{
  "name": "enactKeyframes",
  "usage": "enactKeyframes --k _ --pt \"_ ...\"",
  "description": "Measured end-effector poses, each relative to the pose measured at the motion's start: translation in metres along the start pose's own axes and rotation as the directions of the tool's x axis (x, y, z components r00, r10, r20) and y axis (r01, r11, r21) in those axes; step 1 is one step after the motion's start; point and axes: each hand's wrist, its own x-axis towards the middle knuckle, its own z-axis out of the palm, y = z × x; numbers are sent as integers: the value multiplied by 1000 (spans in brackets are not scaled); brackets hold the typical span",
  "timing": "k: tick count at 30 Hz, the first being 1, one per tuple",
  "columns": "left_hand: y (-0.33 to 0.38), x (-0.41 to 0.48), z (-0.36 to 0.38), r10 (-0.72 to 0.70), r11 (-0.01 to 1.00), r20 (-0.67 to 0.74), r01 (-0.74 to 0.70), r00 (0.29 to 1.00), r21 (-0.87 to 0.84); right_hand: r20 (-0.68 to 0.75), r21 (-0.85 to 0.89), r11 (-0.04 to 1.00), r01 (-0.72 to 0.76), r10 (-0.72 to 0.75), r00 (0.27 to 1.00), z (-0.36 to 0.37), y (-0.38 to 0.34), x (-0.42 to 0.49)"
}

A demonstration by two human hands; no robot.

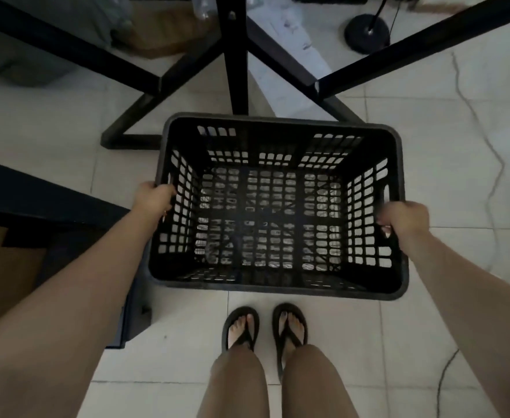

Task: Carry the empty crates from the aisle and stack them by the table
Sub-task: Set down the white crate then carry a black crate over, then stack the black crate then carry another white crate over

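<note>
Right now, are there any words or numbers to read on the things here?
No text here can be read.
Crate: no label or brand in view; the slots in its floor only look a bit like letters.
White sheet on the floor beyond it: faint dark marks, too blurred to read.

Pale square-tiled floor is running under everything. Round black stand base is sitting top right, with a thin pole rising from it. Brown cardboard sheet is lying top centre-left. Thin dark cable is trailing lower right. Black flip-flops are standing side by side at the bottom.
</note>
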Motion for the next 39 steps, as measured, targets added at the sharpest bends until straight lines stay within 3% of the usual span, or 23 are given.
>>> enactKeyframes --k 6,12,14,18,21,26,34,39 --pt "-17 -19 0 -26 986 -138 48 990 161 7 -41 999 8 -8 1000 -9 -3 -26" --pt "-44 -75 -29 -237 934 -27 236 971 270 -23 -138 981 -140 138 990 -34 -5 -78" --pt "-39 -99 -39 -244 913 -11 233 970 335 8 -256 954 -154 161 987 -41 -12 -101" --pt "-3 -140 -63 -166 919 66 130 984 371 264 -606 794 51 140 954 -52 -39 -152" --pt "28 -168 -87 -58 947 80 30 995 320 428 -641 740 203 125 895 -49 -59 -186" --pt "26 -214 -142 91 978 -120 -66 989 198 580 -651 632 421 57 812 -31 -72 -231" --pt "-102 -330 -249 -41 992 -251 69 967 105 750 -573 476 667 -24 661 -1 -79 -363" --pt "-214 -400 -334 -177 984 -326 156 929 -89 824 -526 341 779 -21 566 39 -39 -477"
